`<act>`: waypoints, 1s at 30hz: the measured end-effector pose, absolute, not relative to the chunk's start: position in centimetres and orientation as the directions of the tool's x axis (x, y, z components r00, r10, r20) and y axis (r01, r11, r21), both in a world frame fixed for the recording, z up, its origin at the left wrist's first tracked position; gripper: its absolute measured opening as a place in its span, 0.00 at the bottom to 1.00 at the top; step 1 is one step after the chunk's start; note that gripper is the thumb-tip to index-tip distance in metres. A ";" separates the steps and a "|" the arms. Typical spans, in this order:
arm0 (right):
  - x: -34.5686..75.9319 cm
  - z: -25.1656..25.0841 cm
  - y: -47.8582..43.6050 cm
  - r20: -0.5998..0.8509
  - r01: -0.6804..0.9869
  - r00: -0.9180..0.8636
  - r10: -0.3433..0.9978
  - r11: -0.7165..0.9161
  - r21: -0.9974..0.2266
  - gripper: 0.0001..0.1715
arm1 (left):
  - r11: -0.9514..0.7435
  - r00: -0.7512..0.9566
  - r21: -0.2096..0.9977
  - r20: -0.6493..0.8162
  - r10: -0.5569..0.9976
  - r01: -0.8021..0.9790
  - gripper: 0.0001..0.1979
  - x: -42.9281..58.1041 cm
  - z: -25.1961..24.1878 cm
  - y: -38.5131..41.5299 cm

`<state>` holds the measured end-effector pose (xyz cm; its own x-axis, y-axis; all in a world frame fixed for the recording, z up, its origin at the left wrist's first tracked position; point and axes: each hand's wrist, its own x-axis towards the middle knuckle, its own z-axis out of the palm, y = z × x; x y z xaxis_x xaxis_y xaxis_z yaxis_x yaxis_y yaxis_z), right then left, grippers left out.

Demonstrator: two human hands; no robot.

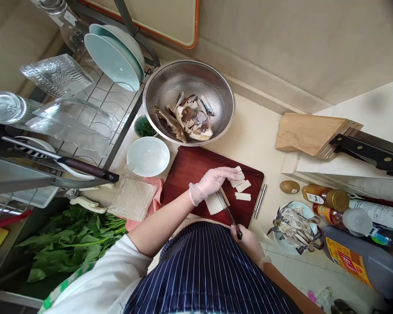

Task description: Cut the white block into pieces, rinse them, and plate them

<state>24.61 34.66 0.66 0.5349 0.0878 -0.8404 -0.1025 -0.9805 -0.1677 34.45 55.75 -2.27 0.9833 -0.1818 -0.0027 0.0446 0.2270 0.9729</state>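
My right hand [248, 245], in a clear glove, grips the handle of a kitchen knife [228, 210]. The blade lies against a white, tofu-like block [215, 203] on the dark red cutting board [191, 170], with a thin strip on the blade's far side. My gloved left hand [214, 179] reaches over the board, fingers stretched out, their tips touching cut white slices [238, 176]. Closer to the board's right end lie more slices [243, 196]. The undersides of my left fingers are hidden.
Behind the board stands a steel colander [227, 117] with fish pieces. Left are a pale bowl [148, 156], a wrapped package [131, 200], a dish rack [118, 131] and leafy greens [72, 244] in a sink. Right are a knife block [309, 133], a crab bowl [296, 229] and bottles [350, 257].
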 end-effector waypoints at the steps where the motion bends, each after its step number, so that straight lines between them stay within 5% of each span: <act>1: 24.7 0.8 34.8 -0.843 -0.104 0.531 0.085 -0.981 -0.164 0.20 | 0.222 0.983 0.974 -0.003 -0.182 0.045 0.23 34.4 -2.2 55.8; 9: 24.8 1.3 35.6 -0.842 -0.163 0.537 0.059 -0.972 -0.172 0.19 | 0.152 0.984 0.987 -0.022 -0.179 0.050 0.25 34.3 -2.0 56.0; 19: 24.0 0.1 34.8 -0.757 -0.124 0.650 0.066 -0.974 -0.191 0.19 | 0.136 0.970 0.969 -0.184 -0.157 0.205 0.13 34.5 -1.4 54.6; 30: 23.2 2.4 33.5 -0.685 -0.062 0.716 0.134 -0.965 -0.254 0.21 | 0.206 0.936 0.941 -0.204 -0.286 0.268 0.21 33.9 2.9 55.7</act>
<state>23.17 33.49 2.39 0.7162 0.1339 -0.6849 -0.0621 -0.9653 -0.2536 33.88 55.71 2.88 0.9364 -0.2857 -0.2040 0.2677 0.2055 0.9413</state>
